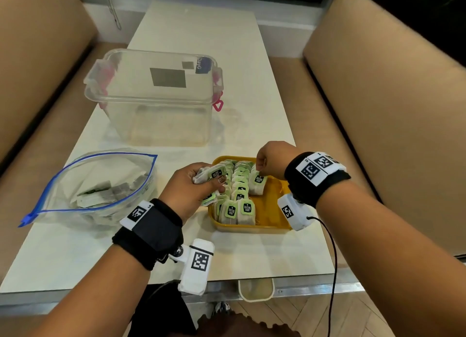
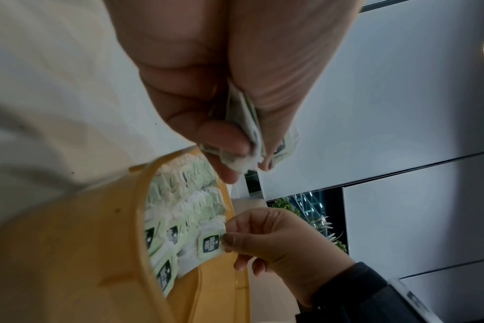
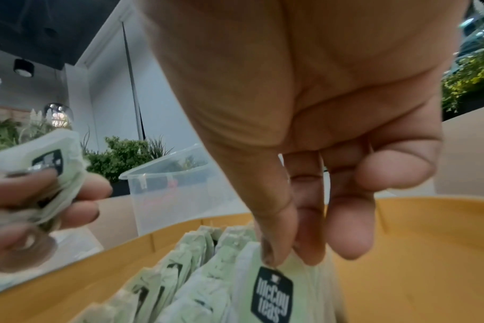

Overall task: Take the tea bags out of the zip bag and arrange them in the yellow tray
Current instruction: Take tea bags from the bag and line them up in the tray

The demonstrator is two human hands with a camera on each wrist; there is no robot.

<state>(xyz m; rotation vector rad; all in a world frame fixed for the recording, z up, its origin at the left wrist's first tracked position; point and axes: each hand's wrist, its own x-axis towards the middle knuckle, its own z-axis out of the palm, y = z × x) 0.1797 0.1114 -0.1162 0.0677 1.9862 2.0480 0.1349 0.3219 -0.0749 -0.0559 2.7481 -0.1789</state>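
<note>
fingers (image 3: 274, 244) of the right hand (image 1: 271, 161) pinch one tea bag (image 1: 257, 182) upright in the yellow tray (image 1: 272, 222); left hand (image 1: 194, 188) clutches a bunch of tea bags (image 1: 210, 175) just above the tray's left edge; zip bag (image 1: 93, 185) lies open to the left.

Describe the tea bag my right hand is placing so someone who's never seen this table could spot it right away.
Find the yellow tray at the near right of the white table. Rows of green-tagged tea bags fill its left part. Yours is the tea bag standing alone right of those rows, its top pinched by the right hand.
</note>
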